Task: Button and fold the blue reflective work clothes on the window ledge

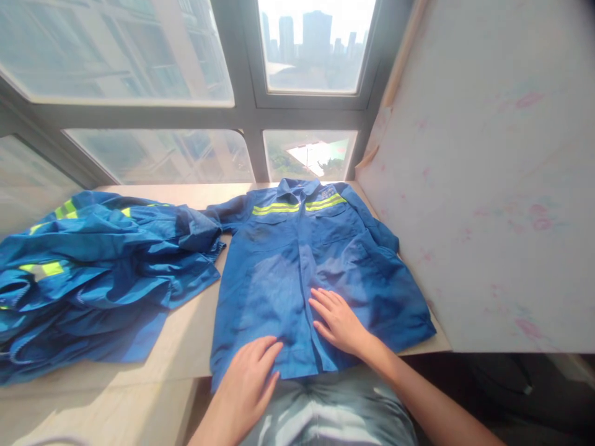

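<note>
A blue work jacket [274, 279] with yellow-and-silver reflective stripes across the chest lies front side up, its collar toward the window. Its front placket runs down the middle, and the hem reaches the near edge of the table. My right hand [338, 319] rests on the lower front just right of the placket, fingers stretched out over the cloth. At the lower left of the hem is my left hand [251, 371], fingers extended and thumb apart, with nothing held. The jacket's left-side sleeve reaches toward the other clothes; the right-side sleeve bends along the side.
A rumpled heap of blue clothing [116, 266] with reflective strips covers the left of the pale tabletop [186, 337]. Grey-framed windows [246, 118] stand behind. A flower-patterned wall [488, 186] bounds the right side. My legs [334, 409] are below the table's near edge.
</note>
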`<state>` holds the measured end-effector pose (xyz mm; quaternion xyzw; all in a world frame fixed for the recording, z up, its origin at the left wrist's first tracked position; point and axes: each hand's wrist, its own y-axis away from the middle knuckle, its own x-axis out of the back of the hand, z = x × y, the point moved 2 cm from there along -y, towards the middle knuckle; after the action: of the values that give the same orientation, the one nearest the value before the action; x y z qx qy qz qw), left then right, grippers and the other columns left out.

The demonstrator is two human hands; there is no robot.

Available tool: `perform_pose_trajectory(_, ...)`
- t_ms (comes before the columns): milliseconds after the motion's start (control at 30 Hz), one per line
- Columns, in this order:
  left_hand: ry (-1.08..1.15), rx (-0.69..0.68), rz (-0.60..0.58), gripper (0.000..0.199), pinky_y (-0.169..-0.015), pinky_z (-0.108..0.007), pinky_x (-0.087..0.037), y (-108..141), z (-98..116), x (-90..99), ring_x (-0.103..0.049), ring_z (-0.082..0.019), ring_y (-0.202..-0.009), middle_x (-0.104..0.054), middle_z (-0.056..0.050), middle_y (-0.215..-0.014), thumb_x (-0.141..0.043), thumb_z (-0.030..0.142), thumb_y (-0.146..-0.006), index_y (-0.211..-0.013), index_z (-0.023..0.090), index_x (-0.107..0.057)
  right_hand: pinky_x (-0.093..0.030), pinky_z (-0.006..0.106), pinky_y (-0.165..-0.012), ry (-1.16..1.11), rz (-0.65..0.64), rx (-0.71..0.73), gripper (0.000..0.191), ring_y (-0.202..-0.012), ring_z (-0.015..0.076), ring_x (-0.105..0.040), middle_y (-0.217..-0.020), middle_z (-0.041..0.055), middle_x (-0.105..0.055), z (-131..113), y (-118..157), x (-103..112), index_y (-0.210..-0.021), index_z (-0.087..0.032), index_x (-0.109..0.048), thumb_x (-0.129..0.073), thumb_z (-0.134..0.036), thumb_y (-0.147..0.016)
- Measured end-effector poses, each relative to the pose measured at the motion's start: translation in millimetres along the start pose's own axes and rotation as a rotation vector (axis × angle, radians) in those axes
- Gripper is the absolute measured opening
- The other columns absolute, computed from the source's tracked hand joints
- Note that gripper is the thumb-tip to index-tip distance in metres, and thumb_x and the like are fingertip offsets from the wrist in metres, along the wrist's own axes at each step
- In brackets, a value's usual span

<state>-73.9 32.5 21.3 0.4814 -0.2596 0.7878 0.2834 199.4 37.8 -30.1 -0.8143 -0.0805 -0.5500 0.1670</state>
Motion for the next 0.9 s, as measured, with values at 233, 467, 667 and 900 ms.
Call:
perform_pose_trajectory(233, 0.017, -0.08, -0.145, 0.051, -0.1, -0.047, -0.053, -31, 62, -43.2, -0.057, -0.03, -0.121, -0.06, -0.015, -0.133, -0.053, 0.004, -0.076, -0.124, 0.019, -0.061, -0.034, 0.053, -0.116, 0.045, 0.018, -0.028, 0.048, -0.143, 0.0298, -0.038, -0.153, 0.0095, -0.047, 17, -13, 8, -0.141, -0.022, -0.055, -0.056, -0.03, -0.093)
perform_pose_trajectory(467, 0.054, -0.057, -0.144, 0.044, -0.095, -0.042, -0.053, -24, 62, -56.2, -0.06, -0.025, -0.111, -0.062, -0.011, -0.124, -0.051, 0.0, -0.075, -0.112, 0.021, -0.064, -0.035, 0.055, -0.115, 0.053, 0.082, -0.105, 0.052, -0.147, 0.034, -0.032, -0.158, 0.0171, -0.036, -12, -2, 7, -0.143, -0.016, -0.052, -0.056, -0.029, -0.092)
perform_pose_trajectory(667, 0.218, -0.06, -0.099, 0.034, -0.084, -0.034, -0.056, -30, 46, -33.4, -0.066, -0.021, -0.095, -0.07, -0.009, -0.104, -0.045, 0.009, -0.087, -0.11, 0.02, -0.066, -0.032, 0.055, -0.118, 0.019, 0.031, -0.03, 0.059, -0.148, 0.0327, -0.03, -0.16, 0.0125, -0.034, -39, 25, -12, -0.15, -0.019, -0.044, -0.053, -0.029, -0.093)
perform_pose_trajectory(900, 0.08, 0.092, 0.075, 0.033, -0.098, -0.044, -0.054, -67, 19, -17.1, -0.062, -0.026, -0.118, -0.065, -0.013, -0.127, -0.046, 0.014, -0.092, -0.116, 0.02, -0.067, -0.051, 0.049, -0.101, -0.183, 0.048, -0.112, 0.041, -0.117, 0.0294, -0.063, -0.129, 0.0115, -0.067, -29, 18, 2, -0.135, -0.021, -0.06, -0.047, -0.031, -0.098)
